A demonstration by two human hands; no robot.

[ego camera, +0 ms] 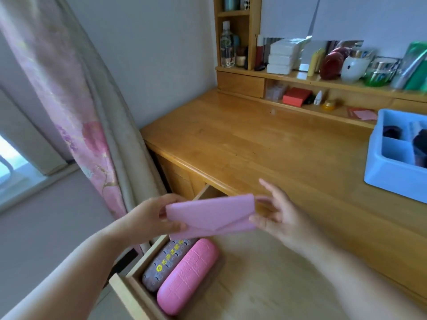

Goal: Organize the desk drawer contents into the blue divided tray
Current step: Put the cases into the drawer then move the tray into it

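The left hand pinches a pink pouch above the open drawer; the right hand waits released at its end. Best pass it rightward, level (flap closed), toward the tray on the desk.

Home bedroom, my wooden desk by a floral curtain, window, shelf crowded with cosmetic jars and bottles.

One head-worn view looks forward and down — close over the open drawer, the desk beyond.
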